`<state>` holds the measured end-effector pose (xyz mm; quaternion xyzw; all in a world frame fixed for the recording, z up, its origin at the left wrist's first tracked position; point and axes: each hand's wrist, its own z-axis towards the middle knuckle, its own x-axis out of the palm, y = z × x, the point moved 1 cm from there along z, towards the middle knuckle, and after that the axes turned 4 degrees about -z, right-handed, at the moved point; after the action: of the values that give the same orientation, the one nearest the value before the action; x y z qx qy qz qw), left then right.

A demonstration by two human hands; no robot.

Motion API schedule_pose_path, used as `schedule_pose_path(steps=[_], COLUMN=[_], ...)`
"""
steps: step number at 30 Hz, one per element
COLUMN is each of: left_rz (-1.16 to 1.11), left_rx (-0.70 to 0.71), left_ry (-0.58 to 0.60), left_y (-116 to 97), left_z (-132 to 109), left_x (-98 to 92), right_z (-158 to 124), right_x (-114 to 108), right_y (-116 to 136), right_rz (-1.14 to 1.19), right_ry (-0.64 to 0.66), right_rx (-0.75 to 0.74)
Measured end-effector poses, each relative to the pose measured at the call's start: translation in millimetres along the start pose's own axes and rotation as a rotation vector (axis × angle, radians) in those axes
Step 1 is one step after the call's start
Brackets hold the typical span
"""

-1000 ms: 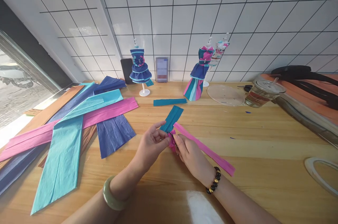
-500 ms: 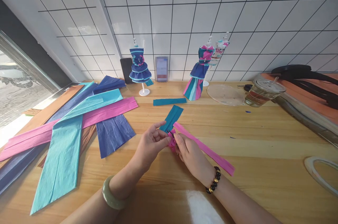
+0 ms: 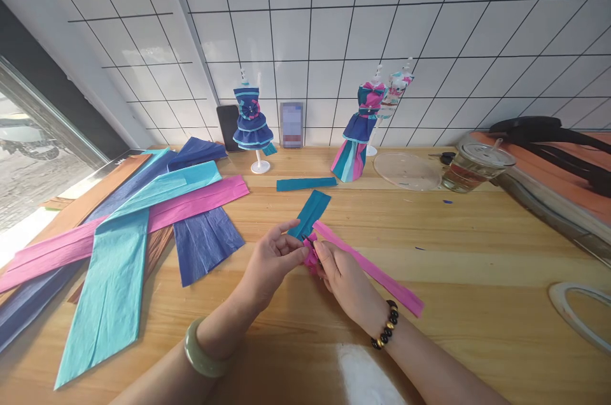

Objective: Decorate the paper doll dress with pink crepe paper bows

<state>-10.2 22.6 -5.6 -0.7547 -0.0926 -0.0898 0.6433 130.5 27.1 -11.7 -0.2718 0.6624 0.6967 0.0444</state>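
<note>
My left hand [image 3: 272,263] and my right hand [image 3: 341,279] meet at the middle of the wooden table [image 3: 477,277]. Both pinch the gathered near end of a pink crepe-paper strip [image 3: 377,272], which runs from my fingers to the right along the table. A small dark thing shows between my fingertips; I cannot make it out. A teal paper strip [image 3: 312,213] lies just beyond my fingers. My left wrist wears a green bangle, my right wrist a dark bead bracelet.
Long sheets of crepe paper [image 3: 143,220] in teal, pink, blue and brown cover the left side. Two doll dresses on stands [image 3: 252,121] [image 3: 360,137] stand at the tiled wall. A clear lid [image 3: 408,170] and a glass cup [image 3: 475,167] sit at the right.
</note>
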Motion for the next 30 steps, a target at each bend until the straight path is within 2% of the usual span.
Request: schedule_pose_path(steps=[30], left_rz=[-0.024], left_rx=[-0.012], left_ry=[0.003], left_y=[2.4], left_z=[1.6], left_x=[0.1], right_z=[-0.5], right_x=[-0.5], right_y=[2.3], right_rz=[-0.007], right_ry=[-0.010], right_rx=[-0.015])
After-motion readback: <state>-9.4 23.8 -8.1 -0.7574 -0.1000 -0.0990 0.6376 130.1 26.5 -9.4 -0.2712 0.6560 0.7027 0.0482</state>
